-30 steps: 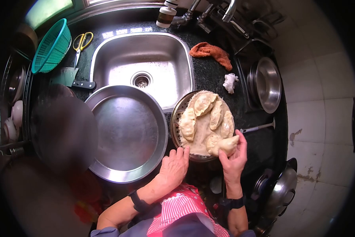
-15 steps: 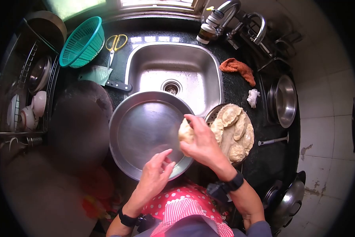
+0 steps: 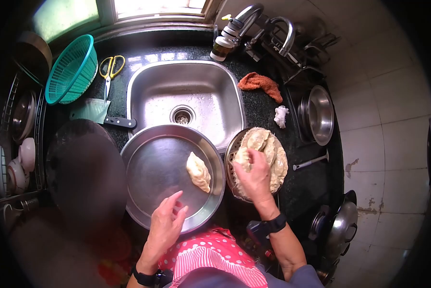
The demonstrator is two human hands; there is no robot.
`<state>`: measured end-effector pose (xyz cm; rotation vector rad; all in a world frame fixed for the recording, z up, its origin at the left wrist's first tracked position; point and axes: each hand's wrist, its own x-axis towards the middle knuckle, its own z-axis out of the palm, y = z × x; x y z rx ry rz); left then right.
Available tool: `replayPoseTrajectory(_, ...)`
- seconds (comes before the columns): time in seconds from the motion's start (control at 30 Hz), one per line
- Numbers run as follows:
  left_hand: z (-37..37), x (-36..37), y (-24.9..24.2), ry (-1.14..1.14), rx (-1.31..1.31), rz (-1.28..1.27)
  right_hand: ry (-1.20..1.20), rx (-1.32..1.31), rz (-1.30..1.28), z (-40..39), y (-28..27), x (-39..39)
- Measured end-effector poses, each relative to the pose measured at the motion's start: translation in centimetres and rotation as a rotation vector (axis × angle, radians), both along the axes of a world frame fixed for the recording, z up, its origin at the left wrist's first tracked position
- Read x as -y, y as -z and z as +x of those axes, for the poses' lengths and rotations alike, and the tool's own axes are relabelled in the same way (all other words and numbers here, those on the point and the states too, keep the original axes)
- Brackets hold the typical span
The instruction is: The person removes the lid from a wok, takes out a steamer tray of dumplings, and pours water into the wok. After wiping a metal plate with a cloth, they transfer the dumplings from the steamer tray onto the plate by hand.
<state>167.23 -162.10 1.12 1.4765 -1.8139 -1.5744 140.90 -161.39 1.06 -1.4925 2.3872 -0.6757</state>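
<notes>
A single pleated dumpling (image 3: 198, 172) lies in the right half of a wide round metal pan (image 3: 150, 168). My left hand (image 3: 166, 218) hovers over the pan's near rim, its fingers apart and holding nothing. To the right of the pan stands a perforated steamer tray (image 3: 231, 158) lined with pale cloth, bearing several dumplings (image 3: 257, 139). My right hand (image 3: 255, 178) reaches over this tray, thumb and fingers closed around another dumpling (image 3: 243, 157) at its left side. Part of that dumpling is hidden by the fingers.
Behind the pan is a steel sink (image 3: 146, 91). A cleaver (image 3: 93, 111), yellow-handled scissors (image 3: 111, 72) and a green basket (image 3: 71, 72) lie to its left; an orange cloth (image 3: 261, 86) and metal bowls (image 3: 321, 115) to its right. A dark round board (image 3: 86, 163) stands left.
The dumpling that my right hand held over the pan now lies in it. That hand has moved right to the steamer tray and closed on another. The whole view has shifted.
</notes>
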Motion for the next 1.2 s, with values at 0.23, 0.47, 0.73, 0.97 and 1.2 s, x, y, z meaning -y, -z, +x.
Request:
replayPoseTrajectory(0.23,-7.2,-1.3,-0.4,0.350,-0.246,-0.333,0.144,-0.001,0.123,-2.6,3.8,-1.1)
replayPoseTrajectory(0.47,-13.0,-3.5,1.6,0.702,0.070,-0.642,0.126,-0.049,0.090,-3.4,5.6,-1.6)
replayPoseTrajectory(0.73,-16.1,-4.7,4.7,0.409,0.037,-0.509,0.100,0.136,0.011,-5.2,5.9,-1.6)
replayPoseTrajectory(0.97,-20.2,-4.4,6.4,-0.115,-0.286,0.032,0.236,0.803,0.049,-8.0,4.8,-1.5)
replayPoseTrajectory(1.2,-21.4,-3.5,8.2,-0.379,-0.744,0.402,-0.163,0.493,0.121,-9.0,4.4,-2.4)
